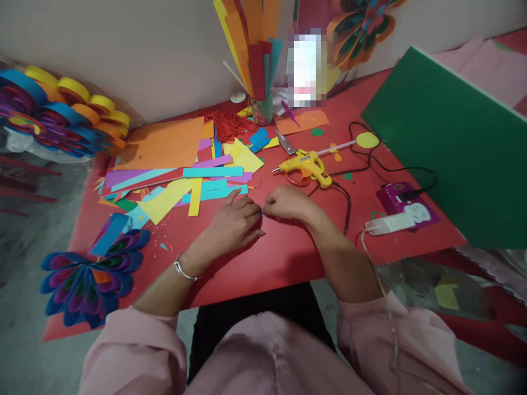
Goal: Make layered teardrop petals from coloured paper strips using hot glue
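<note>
My left hand (234,224), with a silver bangle at the wrist, rests low over the red table (284,263), its fingers bent and closed toward the right. Fingertip to fingertip with it, my right hand (288,203) is curled in a pinch. A tiny bluish bit shows where they meet, too small and covered to name. Just beyond the right hand lies a yellow glue gun (308,166), nozzle pointing left, beside scissors (287,144). Cut paper strips (212,171) in several colours are spread past my left hand.
A paper-loop flower (94,274) lies at the table's left edge. Behind stands a cup (262,111) of paper strips, near a red tassel (230,125) and orange sheets (160,144). On the right are a purple power adapter (391,195), black cords and a leaning green board (444,148).
</note>
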{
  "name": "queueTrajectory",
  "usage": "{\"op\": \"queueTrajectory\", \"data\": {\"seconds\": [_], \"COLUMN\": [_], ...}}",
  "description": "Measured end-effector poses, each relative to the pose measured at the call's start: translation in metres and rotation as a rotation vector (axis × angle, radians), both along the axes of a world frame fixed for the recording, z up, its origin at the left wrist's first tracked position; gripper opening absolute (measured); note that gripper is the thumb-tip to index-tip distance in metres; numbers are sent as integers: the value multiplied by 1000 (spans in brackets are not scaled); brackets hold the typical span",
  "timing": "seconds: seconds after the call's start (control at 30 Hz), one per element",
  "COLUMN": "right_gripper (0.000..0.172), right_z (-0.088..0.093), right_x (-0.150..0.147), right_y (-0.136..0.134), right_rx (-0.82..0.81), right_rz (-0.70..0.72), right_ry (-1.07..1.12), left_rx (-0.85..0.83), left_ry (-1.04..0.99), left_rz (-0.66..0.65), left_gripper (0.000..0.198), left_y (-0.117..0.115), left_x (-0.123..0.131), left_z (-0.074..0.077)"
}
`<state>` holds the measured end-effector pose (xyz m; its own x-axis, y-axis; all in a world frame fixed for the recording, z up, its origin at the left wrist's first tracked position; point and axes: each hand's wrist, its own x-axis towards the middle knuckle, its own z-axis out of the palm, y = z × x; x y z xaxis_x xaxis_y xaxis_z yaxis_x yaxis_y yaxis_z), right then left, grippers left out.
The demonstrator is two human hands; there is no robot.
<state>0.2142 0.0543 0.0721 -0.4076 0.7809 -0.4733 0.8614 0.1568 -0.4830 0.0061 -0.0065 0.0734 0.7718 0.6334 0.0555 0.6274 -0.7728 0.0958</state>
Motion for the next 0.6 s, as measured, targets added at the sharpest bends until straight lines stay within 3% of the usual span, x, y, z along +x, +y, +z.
{"op": "queueTrajectory", "data": {"seconds": [0.6], "right_gripper": [22], "right_z": [0], "right_x": [0], "right_y": [0], "right_rx": [2], "right_rz": [10], "right_ry": [3], "left_rx": [6], "left_ry": [10], "left_rz": [0], "left_gripper": [20], "left_y": [1], "left_x": [0], "left_z": [-2]}}
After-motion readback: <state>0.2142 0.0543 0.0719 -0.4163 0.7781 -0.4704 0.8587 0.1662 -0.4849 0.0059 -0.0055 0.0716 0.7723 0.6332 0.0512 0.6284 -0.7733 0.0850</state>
